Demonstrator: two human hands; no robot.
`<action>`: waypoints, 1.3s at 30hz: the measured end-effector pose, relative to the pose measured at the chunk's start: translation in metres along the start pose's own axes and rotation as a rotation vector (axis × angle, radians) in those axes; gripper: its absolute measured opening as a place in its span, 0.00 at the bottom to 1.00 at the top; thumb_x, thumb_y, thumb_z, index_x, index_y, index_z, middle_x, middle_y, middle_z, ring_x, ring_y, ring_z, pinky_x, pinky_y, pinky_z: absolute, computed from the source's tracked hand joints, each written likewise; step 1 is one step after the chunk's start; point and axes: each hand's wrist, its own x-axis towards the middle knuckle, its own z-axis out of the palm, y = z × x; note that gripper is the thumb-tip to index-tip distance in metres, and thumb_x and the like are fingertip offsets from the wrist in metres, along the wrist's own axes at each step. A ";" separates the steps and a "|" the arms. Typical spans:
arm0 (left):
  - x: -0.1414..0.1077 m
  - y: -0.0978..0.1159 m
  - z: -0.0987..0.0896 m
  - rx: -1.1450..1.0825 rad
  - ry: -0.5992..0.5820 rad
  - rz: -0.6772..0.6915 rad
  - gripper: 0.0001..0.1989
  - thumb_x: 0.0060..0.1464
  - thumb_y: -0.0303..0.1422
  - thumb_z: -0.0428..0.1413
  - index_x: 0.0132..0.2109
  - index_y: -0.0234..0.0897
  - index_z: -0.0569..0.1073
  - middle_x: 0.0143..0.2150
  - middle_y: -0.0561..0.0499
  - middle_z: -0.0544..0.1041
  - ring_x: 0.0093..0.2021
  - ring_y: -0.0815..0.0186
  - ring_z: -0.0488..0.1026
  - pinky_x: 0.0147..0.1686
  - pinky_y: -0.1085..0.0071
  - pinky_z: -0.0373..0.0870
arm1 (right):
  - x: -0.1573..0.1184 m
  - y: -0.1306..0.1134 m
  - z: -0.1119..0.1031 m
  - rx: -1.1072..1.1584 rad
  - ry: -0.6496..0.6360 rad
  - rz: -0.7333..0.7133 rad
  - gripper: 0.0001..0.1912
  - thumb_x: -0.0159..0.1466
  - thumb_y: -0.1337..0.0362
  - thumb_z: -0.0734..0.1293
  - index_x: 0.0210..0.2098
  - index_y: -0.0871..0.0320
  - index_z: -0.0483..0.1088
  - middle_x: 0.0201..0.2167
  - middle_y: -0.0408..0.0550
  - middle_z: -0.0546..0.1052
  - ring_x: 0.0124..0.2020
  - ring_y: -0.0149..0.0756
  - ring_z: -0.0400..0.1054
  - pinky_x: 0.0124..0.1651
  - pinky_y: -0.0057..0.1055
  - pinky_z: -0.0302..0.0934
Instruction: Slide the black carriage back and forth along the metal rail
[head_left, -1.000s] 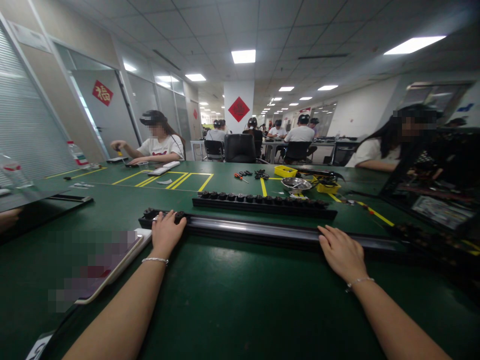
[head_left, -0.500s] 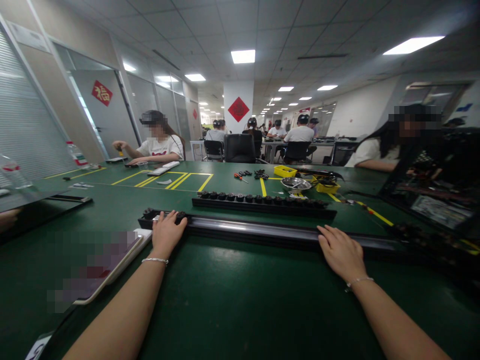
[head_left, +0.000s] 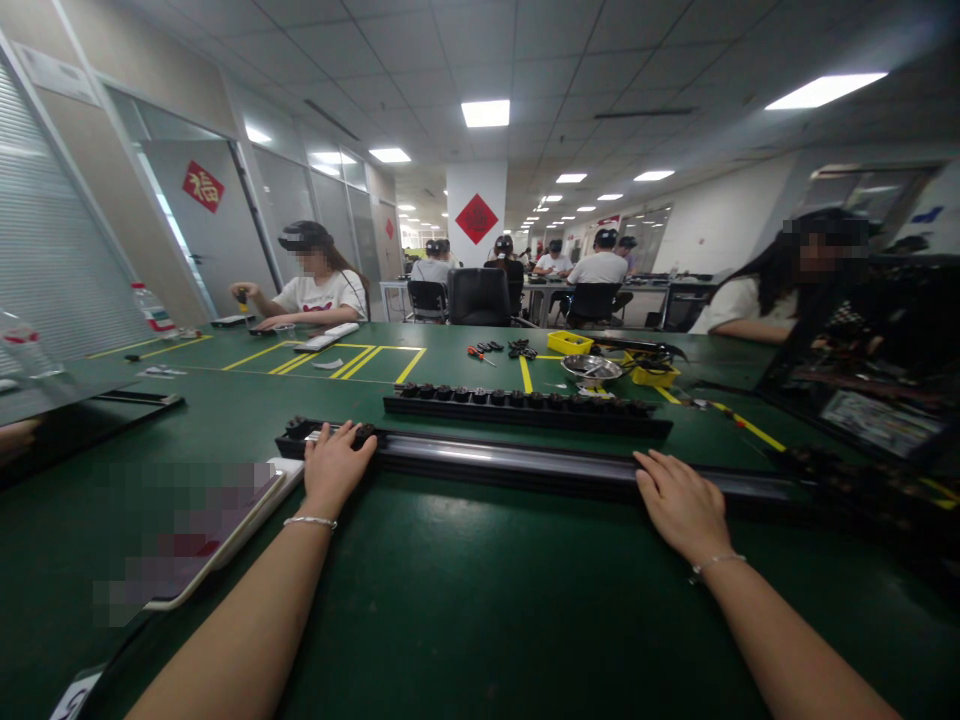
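Observation:
A long black rail (head_left: 510, 458) with a shiny channel lies across the green table in front of me. My left hand (head_left: 337, 460) rests on its left part, fingers spread, beside small black fittings (head_left: 298, 427) at that end. My right hand (head_left: 682, 500) lies on the rail's near edge further right, its fingers stretched out. Neither hand is wrapped round anything. Just beyond the rail, a second black strip (head_left: 525, 410) bears a row of several black roller-like parts. The right end of the long rail fades into dark, unclear shapes.
On the left stands a propped tablet-like device (head_left: 217, 535). Further back are a metal bowl (head_left: 592, 370), a yellow bin (head_left: 570, 342), an orange-handled screwdriver (head_left: 480, 355) and black parts (head_left: 522, 349). A dark open frame (head_left: 877, 370) stands at right. Co-workers sit across the table.

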 end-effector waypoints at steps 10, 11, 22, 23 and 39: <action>0.001 -0.001 0.003 0.004 0.018 0.003 0.27 0.55 0.46 0.43 0.57 0.40 0.68 0.62 0.50 0.63 0.65 0.48 0.50 0.60 0.49 0.48 | 0.000 0.001 0.002 -0.002 0.024 0.001 0.27 0.65 0.53 0.46 0.55 0.52 0.66 0.58 0.46 0.66 0.59 0.40 0.55 0.57 0.44 0.51; 0.001 -0.001 0.003 0.003 0.019 0.001 0.27 0.55 0.46 0.43 0.57 0.41 0.68 0.62 0.50 0.63 0.65 0.49 0.50 0.60 0.49 0.48 | 0.000 0.001 0.002 -0.005 0.021 0.002 0.27 0.65 0.53 0.46 0.55 0.52 0.66 0.58 0.46 0.66 0.59 0.40 0.55 0.57 0.45 0.51; -0.002 0.002 0.000 0.013 0.012 0.032 0.26 0.56 0.47 0.43 0.56 0.42 0.69 0.62 0.51 0.64 0.65 0.49 0.51 0.60 0.49 0.48 | -0.001 -0.002 -0.003 -0.002 -0.001 0.006 0.28 0.65 0.53 0.45 0.55 0.52 0.66 0.58 0.47 0.65 0.60 0.40 0.54 0.57 0.44 0.50; -0.002 0.002 0.000 0.017 0.015 0.037 0.26 0.56 0.46 0.43 0.56 0.42 0.69 0.62 0.51 0.64 0.65 0.49 0.51 0.60 0.49 0.48 | -0.001 -0.003 -0.003 -0.001 -0.002 0.007 0.28 0.65 0.53 0.45 0.55 0.52 0.65 0.58 0.47 0.65 0.60 0.40 0.54 0.57 0.44 0.50; -0.001 0.001 0.002 0.001 0.029 0.058 0.25 0.55 0.47 0.43 0.55 0.43 0.70 0.61 0.48 0.65 0.64 0.50 0.54 0.59 0.48 0.48 | -0.001 -0.002 -0.002 0.001 -0.008 0.009 0.28 0.65 0.53 0.45 0.56 0.52 0.65 0.59 0.47 0.65 0.60 0.40 0.53 0.58 0.45 0.49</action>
